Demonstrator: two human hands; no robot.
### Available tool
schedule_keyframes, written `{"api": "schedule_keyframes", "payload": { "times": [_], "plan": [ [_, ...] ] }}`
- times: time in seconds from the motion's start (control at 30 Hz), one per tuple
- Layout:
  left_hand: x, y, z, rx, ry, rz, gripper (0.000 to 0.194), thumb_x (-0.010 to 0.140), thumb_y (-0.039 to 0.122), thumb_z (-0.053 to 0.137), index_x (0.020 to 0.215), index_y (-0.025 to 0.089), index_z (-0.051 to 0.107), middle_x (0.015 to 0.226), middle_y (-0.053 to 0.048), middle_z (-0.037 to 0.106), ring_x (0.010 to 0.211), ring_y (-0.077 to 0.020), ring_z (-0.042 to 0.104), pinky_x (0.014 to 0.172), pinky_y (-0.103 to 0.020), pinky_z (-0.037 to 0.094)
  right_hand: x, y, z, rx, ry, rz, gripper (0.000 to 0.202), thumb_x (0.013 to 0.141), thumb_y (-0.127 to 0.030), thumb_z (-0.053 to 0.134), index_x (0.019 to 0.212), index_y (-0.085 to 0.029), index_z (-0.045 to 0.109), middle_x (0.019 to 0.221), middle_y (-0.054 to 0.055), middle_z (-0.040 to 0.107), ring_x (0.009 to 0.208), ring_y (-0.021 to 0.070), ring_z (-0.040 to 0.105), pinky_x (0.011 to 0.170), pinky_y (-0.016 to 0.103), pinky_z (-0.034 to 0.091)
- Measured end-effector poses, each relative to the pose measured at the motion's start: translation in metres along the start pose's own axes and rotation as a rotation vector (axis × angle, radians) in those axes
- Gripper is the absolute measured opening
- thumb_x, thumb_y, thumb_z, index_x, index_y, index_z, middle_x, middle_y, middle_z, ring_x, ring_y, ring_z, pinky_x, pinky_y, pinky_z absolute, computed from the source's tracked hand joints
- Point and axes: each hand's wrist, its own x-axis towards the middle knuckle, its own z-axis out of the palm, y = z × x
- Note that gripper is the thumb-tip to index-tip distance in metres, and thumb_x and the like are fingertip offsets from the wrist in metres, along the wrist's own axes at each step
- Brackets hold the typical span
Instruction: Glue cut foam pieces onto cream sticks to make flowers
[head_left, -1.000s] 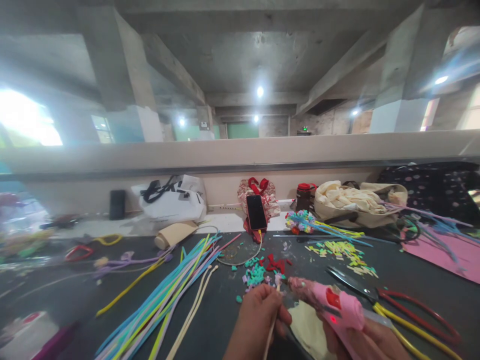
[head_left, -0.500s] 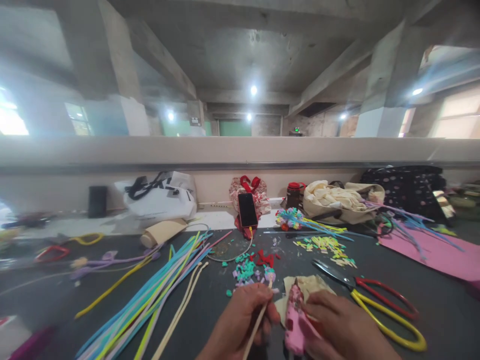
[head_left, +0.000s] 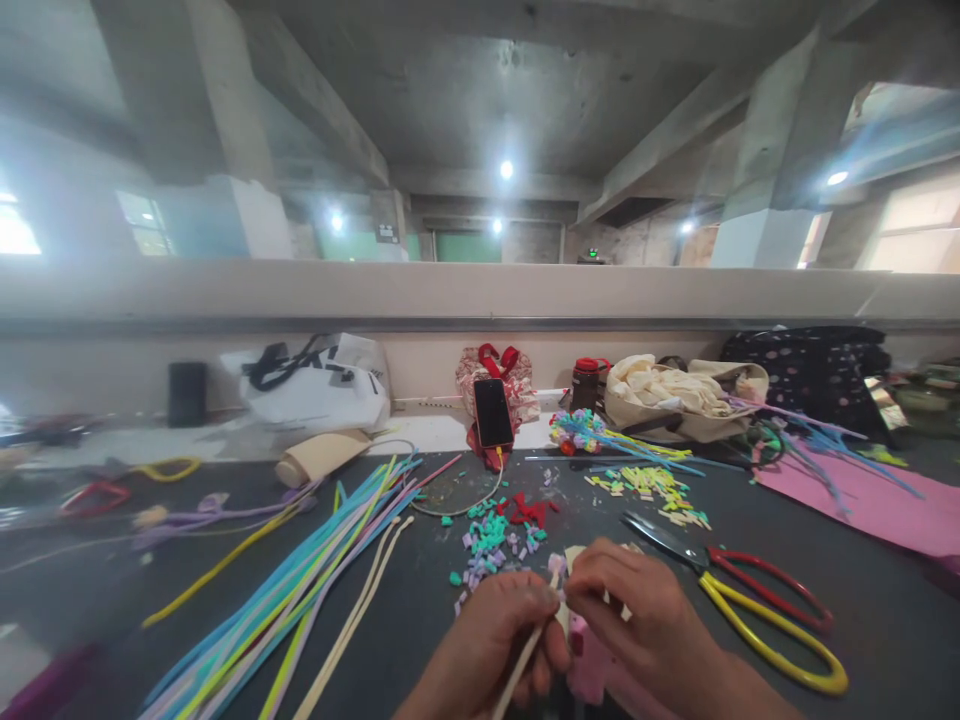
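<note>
A thin, cream, fuzzy-looking stem (head_left: 516,672), probably light and bendable, was suitably pinched below its one-o'clock tip by the left hand (head_left: 504,622); the right hand's (head_left: 642,600) grip couldn't be told.

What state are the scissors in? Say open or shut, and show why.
The scissors look shut: their blades lie together, tapering to a single visible tip.

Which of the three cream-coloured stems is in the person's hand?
The cream stem gripped by the left hand; the other two cream stems lie side by side on the dark table, further left.
</note>
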Motion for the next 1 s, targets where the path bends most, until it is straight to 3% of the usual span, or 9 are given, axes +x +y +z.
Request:
{"api": "schedule_keyframes", "payload": {
  "times": [0.17, 0.3, 0.47, 0.73, 1.0],
  "plan": [
    [-0.001, 0.0, 0.001, 0.068, 0.062, -0.003, 0.028, 0.062, 0.04, 0.057, 0.054, 0.015, 0.049, 0.035, 0.003, 0.051, 0.022, -0.0037, 0.032, 0.025, -0.015, 0.014, 0.011, 0.005, -0.025, 0.048, -0.106, 0.116, 0.011, 0.081, -0.017, 0.05, 0.074, -0.017, 0.058, 0.069, 0.0, 0.057, 0.065, 0.0097, 0.053, 0.058, 0.019, 0.038],
    [-0.002, -0.002, 0.002, 0.194, 0.125, -0.041, 0.023, 0.062, 0.036, 0.055, 0.055, 0.015, 0.051, 0.032, 0.005, 0.049, 0.021, -0.0023, 0.027, 0.026, -0.015, 0.011, 0.025, 0.023, -0.039, 0.067, -0.21, 0.073, 0.012, 0.081, -0.018, 0.052, 0.073, -0.017, 0.061, 0.069, 0.0, 0.058, 0.065, 0.0096, 0.054, 0.06, 0.02, 0.039],
    [0.0, -0.007, 0.001, 0.312, 0.138, -0.097, 0.016, 0.064, 0.026, 0.048, 0.054, 0.015, 0.053, 0.026, 0.008, 0.04, 0.019, -0.0022, 0.022, 0.027, -0.016, 0.012, 0.023, 0.038, -0.031, 0.15, -0.238, 0.104, 0.01, 0.077, -0.018, 0.056, 0.073, -0.016, 0.064, 0.069, 0.001, 0.061, 0.066, 0.0103, 0.056, 0.062, 0.02, 0.041],
    [0.003, -0.005, 0.0, 0.366, 0.144, -0.113, 0.016, 0.064, 0.026, 0.047, 0.056, 0.015, 0.056, 0.024, 0.009, 0.037, 0.02, -0.003, 0.02, 0.027, -0.017, 0.012, 0.009, 0.036, -0.023, 0.245, -0.284, 0.239, 0.012, 0.077, -0.018, 0.053, 0.072, -0.014, 0.063, 0.068, 0.001, 0.06, 0.057, 0.009, 0.056, 0.055, 0.02, 0.044],
    [0.003, -0.009, -0.002, 0.338, 0.153, -0.105, 0.017, 0.062, 0.026, 0.045, 0.057, 0.015, 0.057, 0.023, 0.009, 0.034, 0.019, -0.0033, 0.018, 0.027, -0.018, 0.009, 0.01, 0.03, -0.023, 0.086, -0.266, 0.111, 0.01, 0.077, -0.017, 0.054, 0.072, -0.016, 0.063, 0.067, 0.0, 0.06, 0.062, 0.0095, 0.054, 0.059, 0.02, 0.039]
  ]
}}
